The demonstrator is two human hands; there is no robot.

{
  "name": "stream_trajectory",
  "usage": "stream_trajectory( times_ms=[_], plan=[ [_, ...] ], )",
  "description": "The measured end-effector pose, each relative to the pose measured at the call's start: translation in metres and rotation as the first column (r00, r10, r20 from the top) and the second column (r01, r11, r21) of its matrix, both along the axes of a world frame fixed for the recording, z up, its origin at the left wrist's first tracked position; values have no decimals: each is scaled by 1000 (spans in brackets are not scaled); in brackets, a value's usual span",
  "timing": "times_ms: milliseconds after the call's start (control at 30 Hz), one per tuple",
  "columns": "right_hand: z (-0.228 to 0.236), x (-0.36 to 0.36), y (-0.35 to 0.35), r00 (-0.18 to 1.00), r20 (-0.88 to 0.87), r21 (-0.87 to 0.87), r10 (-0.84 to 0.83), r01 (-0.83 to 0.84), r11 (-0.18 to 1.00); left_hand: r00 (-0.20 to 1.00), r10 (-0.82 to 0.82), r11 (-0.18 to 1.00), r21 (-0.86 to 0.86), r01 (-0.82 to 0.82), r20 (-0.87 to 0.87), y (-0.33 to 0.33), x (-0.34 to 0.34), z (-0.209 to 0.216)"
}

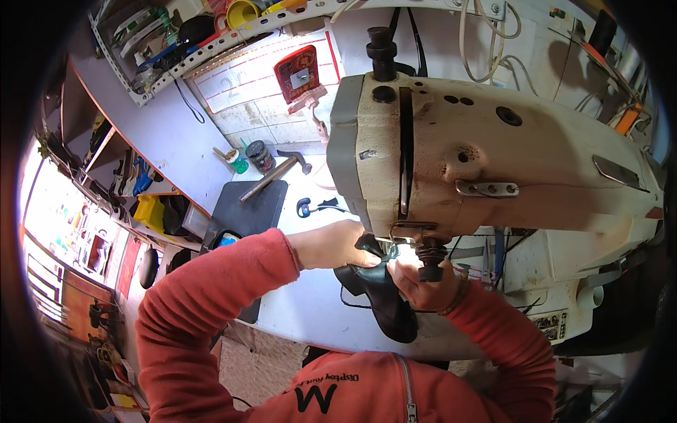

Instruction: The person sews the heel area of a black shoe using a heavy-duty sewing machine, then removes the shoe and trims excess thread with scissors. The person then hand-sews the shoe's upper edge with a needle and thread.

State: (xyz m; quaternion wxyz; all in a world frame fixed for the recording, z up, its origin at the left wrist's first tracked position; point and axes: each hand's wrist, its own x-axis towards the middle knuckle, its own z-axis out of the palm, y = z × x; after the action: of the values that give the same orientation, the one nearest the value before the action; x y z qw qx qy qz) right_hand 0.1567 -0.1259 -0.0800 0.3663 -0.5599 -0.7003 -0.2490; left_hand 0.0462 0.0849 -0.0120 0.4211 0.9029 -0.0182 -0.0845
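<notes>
Head view: I look from above at two bare hands working with a black shoe (pixel 391 310) below the head of a beige sewing machine (pixel 437 141).
Shoe place: it is on the white table (pixel 296 310), close to the front edge, at the left side of the machine's base.
Shoe direction: the long axis goes from the needle area toward the front edge, leaning a little to the right; the rounded end points to this edge. I cannot tell if it passes over the edge.
Left hand (pixel 331 245): the fingers are closed, and the thumb presses a raised black flap of the shoe.
Right hand (pixel 429 287): the fingers are bent and grip the upper part of the shoe; the machine hides some of them from me.
Left room: white tabletop shows between the shoe and the black mat (pixel 271 204), where a hammer (pixel 271 178) lies across the far part.
Right room: narrow, because the machine's body stands there.
Far edge: two small jars (pixel 261 156) stand near the wall, beside the hammer.
Above: the machine head hangs just over the right hand.
</notes>
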Motion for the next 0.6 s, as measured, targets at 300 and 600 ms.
stream_trajectory(
  times_ms=[300, 600],
  plan=[
    [-5, 4, 6, 1000, -4, 62, -17, 17, 998, 988, 146, 989, 31, -148, 45, -1, 3, -18],
    [-21, 3, -6, 998, -4, -20, -70, 70, 997, 976, 208, 974, 111, -200, -67, -9, 1, -13]
  ],
)
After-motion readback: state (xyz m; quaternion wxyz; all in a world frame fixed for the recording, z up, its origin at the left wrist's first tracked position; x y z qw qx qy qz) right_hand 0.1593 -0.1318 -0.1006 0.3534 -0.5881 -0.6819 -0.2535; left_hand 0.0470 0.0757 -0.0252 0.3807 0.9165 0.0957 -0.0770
